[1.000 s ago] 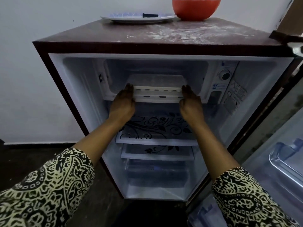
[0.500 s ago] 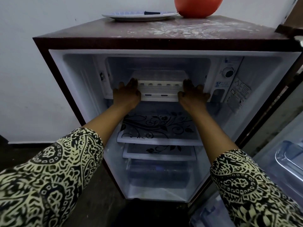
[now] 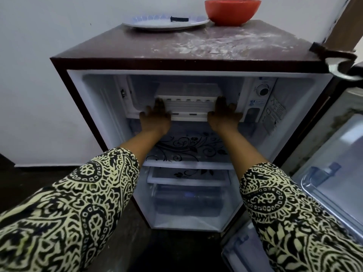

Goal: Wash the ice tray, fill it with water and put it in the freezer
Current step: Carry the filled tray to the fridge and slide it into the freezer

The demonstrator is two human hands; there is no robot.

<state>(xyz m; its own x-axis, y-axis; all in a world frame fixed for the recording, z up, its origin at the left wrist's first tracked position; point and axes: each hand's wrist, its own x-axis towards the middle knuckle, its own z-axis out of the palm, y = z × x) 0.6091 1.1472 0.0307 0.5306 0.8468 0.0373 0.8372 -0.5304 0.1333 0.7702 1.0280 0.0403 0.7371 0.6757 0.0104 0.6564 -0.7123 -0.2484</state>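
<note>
— Now, through the head camera: seeing the ice tray (image 3: pixel 188 99) sitting crosswise in the mouth of the freezer compartment (image 3: pixel 141 89), long axis running left to right?

— Yes. Finding the left hand (image 3: pixel 156 118) touching its left end and the right hand (image 3: pixel 224 116) its right end, fingers spread fairly straight, not curling round anything.

— Lying which way from the fingers?

— Straight ahead, deeper in. Judging both hands equally near.

— Calling for an even push, then, probably keeping it level to avoid slopping any water.
</note>
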